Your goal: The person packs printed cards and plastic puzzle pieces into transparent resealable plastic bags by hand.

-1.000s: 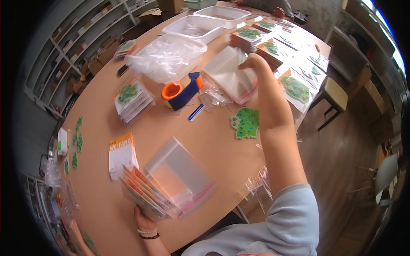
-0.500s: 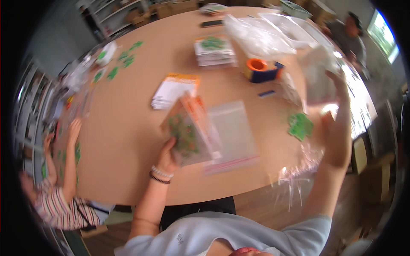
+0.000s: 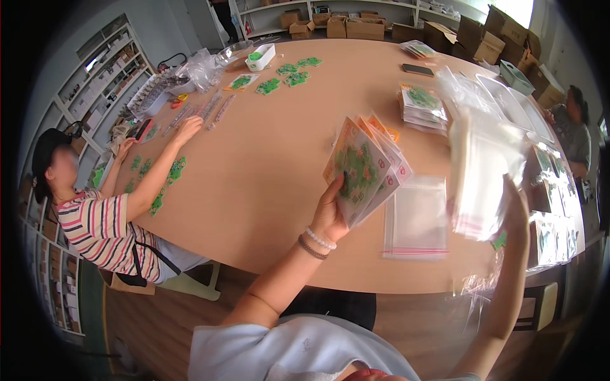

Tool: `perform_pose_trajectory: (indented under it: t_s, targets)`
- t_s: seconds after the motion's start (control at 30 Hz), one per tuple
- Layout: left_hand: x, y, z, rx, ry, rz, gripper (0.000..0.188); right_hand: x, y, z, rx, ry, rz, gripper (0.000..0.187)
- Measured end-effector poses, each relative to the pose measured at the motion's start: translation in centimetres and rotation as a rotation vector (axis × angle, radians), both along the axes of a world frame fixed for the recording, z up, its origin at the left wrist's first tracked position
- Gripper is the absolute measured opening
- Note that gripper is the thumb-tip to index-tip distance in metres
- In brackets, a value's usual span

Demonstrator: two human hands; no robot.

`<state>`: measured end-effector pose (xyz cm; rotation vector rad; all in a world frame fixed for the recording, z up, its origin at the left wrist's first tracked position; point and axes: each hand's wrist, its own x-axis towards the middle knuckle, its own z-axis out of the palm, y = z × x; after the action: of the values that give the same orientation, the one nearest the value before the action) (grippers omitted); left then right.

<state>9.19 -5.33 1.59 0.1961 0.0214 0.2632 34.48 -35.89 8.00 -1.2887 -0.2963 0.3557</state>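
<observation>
Left hand (image 3: 329,219) pinches fanned cards (image 3: 359,171); right hand (image 3: 517,206) grips blurred clear bags (image 3: 486,168), table's (image 3: 254,190) right side. I judge bags light, limp, slippery: hold by side edge.

We seem to be in a workshop: a co-worker (image 3: 95,216) sits at one big table (image 3: 248,190) with bags (image 3: 416,216) on it, and around it stand shelves (image 3: 111,66) and boxes (image 3: 356,28).

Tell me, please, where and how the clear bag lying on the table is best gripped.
I'd likely pinch the pink-striped edge from the near side: the bag lies flat with that edge facing you, uncovered, while the held cards overlap its far left corner in this view.
</observation>
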Motion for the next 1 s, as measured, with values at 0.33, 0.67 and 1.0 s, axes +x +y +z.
perform_pose_trajectory:
  t_s: [0.33,0.67,1.0]
  targets:
    - [-1.3,2.7,1.2,0.136,0.047,-0.082,0.048,-6.7,2.6,-10.4,-0.347,0.013,0.103,0.062]
    - [1.4,1.6,3.4,0.317,0.176,-0.205,0.047,-7.7,4.8,-4.1,-0.909,-0.006,0.016,0.093]
    - [7.0,-4.7,5.2,0.442,0.227,-0.332,0.047,-6.2,1.7,-5.1,-1.047,-0.504,-0.012,0.06]
